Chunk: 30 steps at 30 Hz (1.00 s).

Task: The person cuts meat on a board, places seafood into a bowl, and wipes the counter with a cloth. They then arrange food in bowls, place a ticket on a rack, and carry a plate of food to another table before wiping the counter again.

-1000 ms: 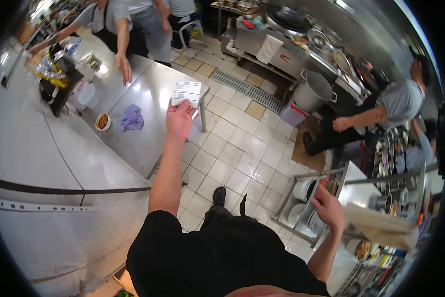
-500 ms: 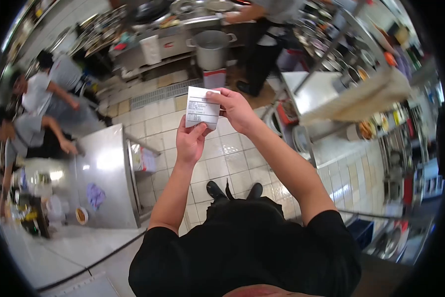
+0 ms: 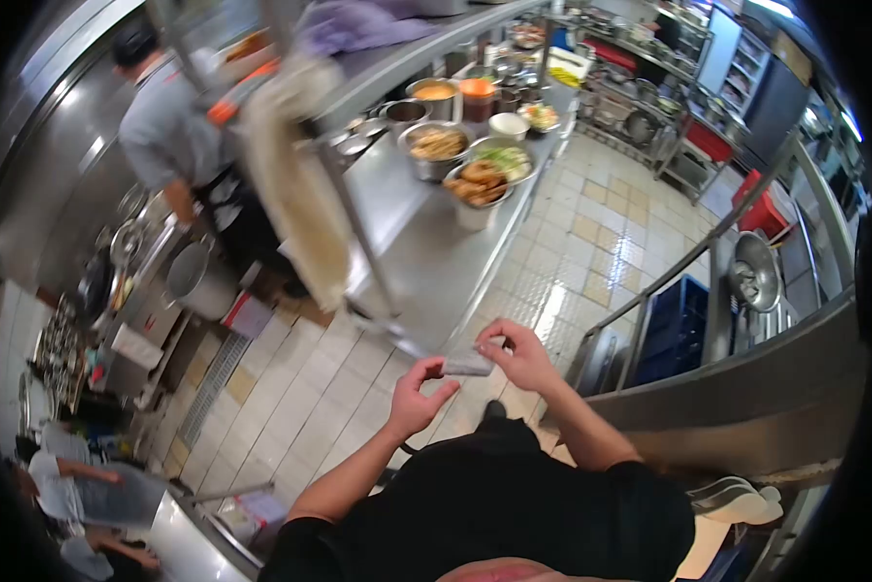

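A printed paper slip (image 3: 468,366) is between my hands in front of my torso, tilted so that its print cannot be read. My right hand (image 3: 525,361) pinches its right end between thumb and fingers. At the left end, the curled fingers of my left hand (image 3: 419,400) hold the slip, with the thumb a little below. Just ahead stands a steel counter (image 3: 412,276) bearing a pot of fried food (image 3: 477,184), a bowl of cut greens (image 3: 502,158) and several other food containers.
A cloth (image 3: 295,184) hangs from the frame at the counter's near end. On the right are a rack with a blue crate (image 3: 677,330) and a steel bowl (image 3: 754,272). A co-worker (image 3: 174,126) stands by a large pot (image 3: 201,276); others are at lower left.
My view has swung right, bringing the food counter in front of me. The slip has gone from upright and facing me to tilted nearly edge-on, lower and closer to my body.
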Tool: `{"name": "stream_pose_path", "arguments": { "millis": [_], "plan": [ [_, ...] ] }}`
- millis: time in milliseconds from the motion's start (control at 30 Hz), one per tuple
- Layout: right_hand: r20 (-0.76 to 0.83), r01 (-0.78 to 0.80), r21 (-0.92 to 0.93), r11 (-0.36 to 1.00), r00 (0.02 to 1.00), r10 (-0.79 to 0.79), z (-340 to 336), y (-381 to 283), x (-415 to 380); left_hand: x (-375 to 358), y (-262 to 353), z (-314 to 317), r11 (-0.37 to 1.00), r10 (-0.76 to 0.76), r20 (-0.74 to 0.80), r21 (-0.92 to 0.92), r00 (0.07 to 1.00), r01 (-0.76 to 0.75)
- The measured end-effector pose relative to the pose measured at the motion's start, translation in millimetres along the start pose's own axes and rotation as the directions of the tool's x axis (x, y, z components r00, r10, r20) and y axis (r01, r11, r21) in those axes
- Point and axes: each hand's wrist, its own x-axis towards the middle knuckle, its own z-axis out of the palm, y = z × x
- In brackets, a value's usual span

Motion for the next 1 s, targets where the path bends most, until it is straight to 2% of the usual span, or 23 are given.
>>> {"name": "stream_pose_path", "arguments": {
  "millis": [100, 200, 233, 300, 333, 367, 433, 467, 533, 600, 667, 800, 867, 967, 1000],
  "plan": [
    [-0.084, 0.023, 0.058, 0.998, 0.996, -0.018, -94.3, 43.5, -6.8, 74.7, 8.1, 97.2, 0.977, 0.034, 0.149, 0.202, 0.988, -0.064],
    [-0.164, -0.023, 0.025, 0.999, 0.986, 0.027, -165.0, 66.8, 3.3, 132.1, 7.0, 166.2, 0.982, -0.106, 0.26, 0.181, 0.96, 0.059],
    [-0.187, -0.012, 0.034, 0.999, 0.982, 0.018, -186.6, 72.0, 9.0, 150.8, 12.6, 185.5, 0.977, -0.137, 0.256, 0.194, 0.957, 0.088],
    [-0.226, 0.005, 0.044, 0.999, 0.974, 0.005, -230.9, 81.6, 24.1, 193.6, 0.6, 219.3, 0.987, -0.045, 0.249, 0.163, 0.968, 0.004],
    [-0.296, 0.013, 0.047, 0.999, 0.955, 0.001, -254.2, 84.4, 36.1, 218.0, -11.6, 233.4, 0.989, -0.001, 0.237, 0.146, 0.971, -0.034],
    [-0.359, 0.018, 0.054, 0.998, 0.934, 0.003, -276.5, 86.0, 48.3, 246.8, -31.4, 247.9, 0.99, -0.018, 0.19, 0.142, 0.982, -0.01],
    [-0.405, -0.009, 0.054, 0.999, 0.914, 0.03, -321.6, 110.4, 75.6, 310.1, -20.4, 264.4, 0.965, -0.045, 0.137, 0.262, 0.99, 0.007],
    [-0.426, -0.04, 0.149, 0.988, 0.899, 0.101, -344.3, 126.5, 91.5, 349.7, -16.3, 269.1, 0.946, -0.055, 0.099, 0.322, 0.994, 0.02],
    [-0.462, -0.101, 0.158, 0.982, 0.872, 0.164, -395.1, 164.9, 121.3, 435.1, -30.4, 281.6, 0.941, 0.157, -0.011, 0.306, 0.988, -0.146],
    [-0.488, -0.147, 0.141, 0.979, 0.85, 0.198, -443.1, 195.6, 145.2, 528.2, -8.9, 298.1, 0.912, 0.381, -0.177, 0.232, 0.908, -0.338],
    [-0.507, -0.253, 0.1, 0.962, 0.819, 0.268, -487.5, 214.7, 167.1, 632.2, 19.1, 296.4, 0.866, 0.399, -0.179, 0.395, 0.899, -0.306],
    [-0.512, -0.365, 0.084, 0.927, 0.782, 0.354, -555.3, 249.2, 207.2, 820.6, 69.1, 317.6, 0.784, 0.54, -0.313, 0.526, 0.782, -0.331],
    [-0.516, -0.395, 0.085, 0.915, 0.768, 0.38, -591.0, 267.9, 224.7, 897.3, 73.3, 335.8, 0.779, 0.6, -0.362, 0.467, 0.713, -0.418],
    [-0.543, -0.442, 0.102, 0.891, 0.725, 0.422, -641.4, 303.7, 248.4, 989.6, 64.5, 351.6, 0.782, 0.578, -0.448, 0.543, 0.682, -0.307],
    [-0.552, -0.467, 0.096, 0.879, 0.71, 0.437, -660.2, 315.5, 257.0, 1005.9, 68.7, 354.4, 0.811, 0.505, -0.459, 0.541, 0.73, -0.221]
  ]
}}
